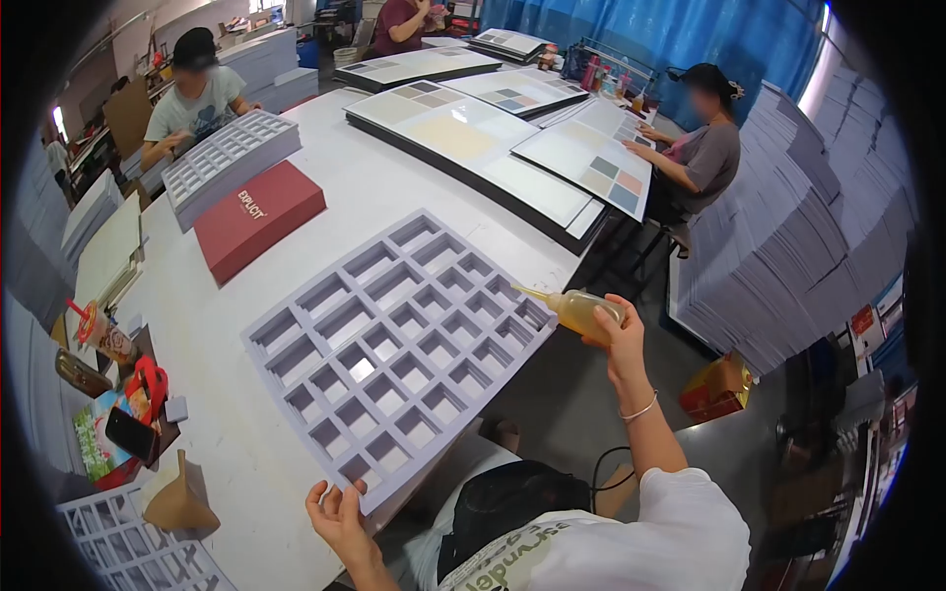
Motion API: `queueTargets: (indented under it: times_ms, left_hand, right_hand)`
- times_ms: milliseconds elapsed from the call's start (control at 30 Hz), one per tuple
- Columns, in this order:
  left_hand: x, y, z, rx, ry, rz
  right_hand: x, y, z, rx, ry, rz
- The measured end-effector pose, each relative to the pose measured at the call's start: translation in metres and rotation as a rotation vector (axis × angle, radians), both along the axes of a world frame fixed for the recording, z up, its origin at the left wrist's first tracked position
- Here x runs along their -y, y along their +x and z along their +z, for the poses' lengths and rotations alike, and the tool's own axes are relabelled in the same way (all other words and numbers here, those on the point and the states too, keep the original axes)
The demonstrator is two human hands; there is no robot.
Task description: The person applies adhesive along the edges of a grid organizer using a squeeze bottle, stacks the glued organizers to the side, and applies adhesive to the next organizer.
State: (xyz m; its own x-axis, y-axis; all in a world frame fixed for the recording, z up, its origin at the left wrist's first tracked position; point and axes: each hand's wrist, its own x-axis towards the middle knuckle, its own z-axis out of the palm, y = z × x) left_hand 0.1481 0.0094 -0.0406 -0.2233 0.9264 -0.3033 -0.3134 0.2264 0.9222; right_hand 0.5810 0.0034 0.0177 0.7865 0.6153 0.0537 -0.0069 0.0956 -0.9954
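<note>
Head view: a pale grey grid tray (455, 424) sits at the near side of the white table (227, 394), its right-hand corner reaching past the table edge from this angle. Lots of rectangular compartments, a few bigger than the rest. Can't tell if it's fully flat or lifted a bit.
Left hand: this one (342, 520) is pinching the tray's nearest corner, fingers and thumb closed on the wall.
Right hand: wrapped round a squeeze bottle, well apart from the other one. Here's the hand (623, 340), bracelet on the wrist.
Squeeze bottle: yellowish stuff inside (583, 313), tilted, thin nozzle pointing at the right-hand end of the tray. Touching or just above? Can't tell.
Red box: flat on the table beyond the tray (261, 217), "EXPLICIT" on the lid.
Grid stack: more of the same sort (236, 180), just behind the box, with a black-capped person (205, 94) at it.
Left clutter: drink cup (106, 335), dark phone (131, 434), brown folded piece (180, 497).
Far end: big sample boards (443, 128), another person (714, 148) touching one.
</note>
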Motion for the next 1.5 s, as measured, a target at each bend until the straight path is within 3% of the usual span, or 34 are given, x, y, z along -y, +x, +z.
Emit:
queueTargets:
  times_ms: [567,900,1500]
  left_hand:
    - [-0.001,-0.005,-0.006,0.093,-0.052,0.013]
    - [0.0,-0.006,-0.003,0.159,-0.048,0.011]
    - [0.0,-0.009,-0.012,0.227,0.005,-0.014]
  right_hand:
    - [0.014,0.009,-0.013,0.158,-0.045,-0.01]
    - [0.028,-0.071,-0.008,0.048,-0.069,0.18]
    - [0.031,-0.198,-0.011,0.078,-0.083,0.507]
